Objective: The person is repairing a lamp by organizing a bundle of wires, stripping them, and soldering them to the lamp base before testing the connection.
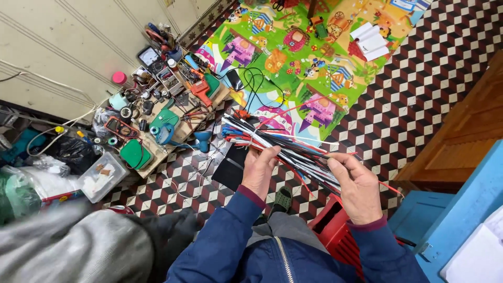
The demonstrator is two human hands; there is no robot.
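A long bundle of thin tubes or wires (272,140) in black, white, red and blue lies across both my hands, slanting from upper left to lower right. My left hand (259,173) grips the bundle near its middle, fingers curled over it. Around the lower right end of the bundle my right hand (356,186) is closed, and a few red strands stick out past it. I sit with dark blue sleeves, above a red plastic stool (335,228).
A low wooden board (157,157) at left carries several tools, meters, tape rolls and a green case. A colourful play mat (314,57) covers the floor ahead. A clear plastic box (102,178), black bag and grey cloth lie left. Blue furniture (461,209) stands right.
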